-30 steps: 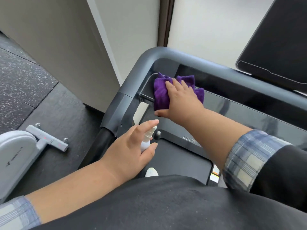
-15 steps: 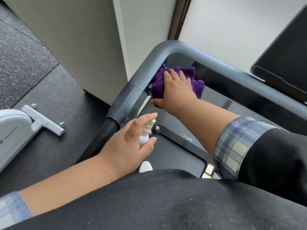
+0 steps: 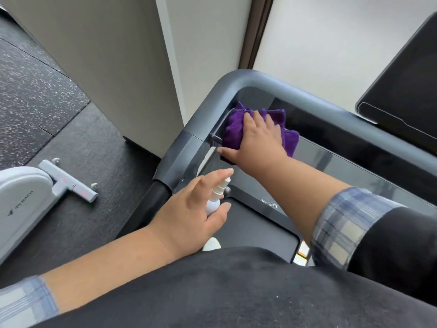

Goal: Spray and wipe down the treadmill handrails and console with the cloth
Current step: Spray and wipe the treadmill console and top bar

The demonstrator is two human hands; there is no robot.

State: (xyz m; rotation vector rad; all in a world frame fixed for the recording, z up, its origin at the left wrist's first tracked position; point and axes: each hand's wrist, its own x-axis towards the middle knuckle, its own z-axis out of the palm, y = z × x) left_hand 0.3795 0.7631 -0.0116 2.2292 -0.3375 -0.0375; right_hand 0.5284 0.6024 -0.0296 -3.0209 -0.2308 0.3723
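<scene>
My right hand point(image 3: 259, 143) lies flat on a crumpled purple cloth point(image 3: 233, 129) and presses it into the inner left corner of the treadmill console point(image 3: 354, 171), just under the curved grey handrail point(image 3: 212, 100). My left hand point(image 3: 191, 214) grips a small white spray bottle point(image 3: 214, 202) lower down, above the black belt deck. Its index finger rests over the nozzle, which points toward the console corner. Most of the bottle's body is hidden in my palm.
A dark tablet-like screen point(image 3: 402, 91) stands at the upper right above the console. A white exercise machine base point(image 3: 21, 204) with a grey foot bar point(image 3: 68, 183) sits on the black rubber floor to the left. A beige wall and pillar rise behind the handrail.
My right hand with the cloth has slid a little along the console corner, thumb now spread out to the left. The left hand with the bottle holds the same pose. My head has shifted.
</scene>
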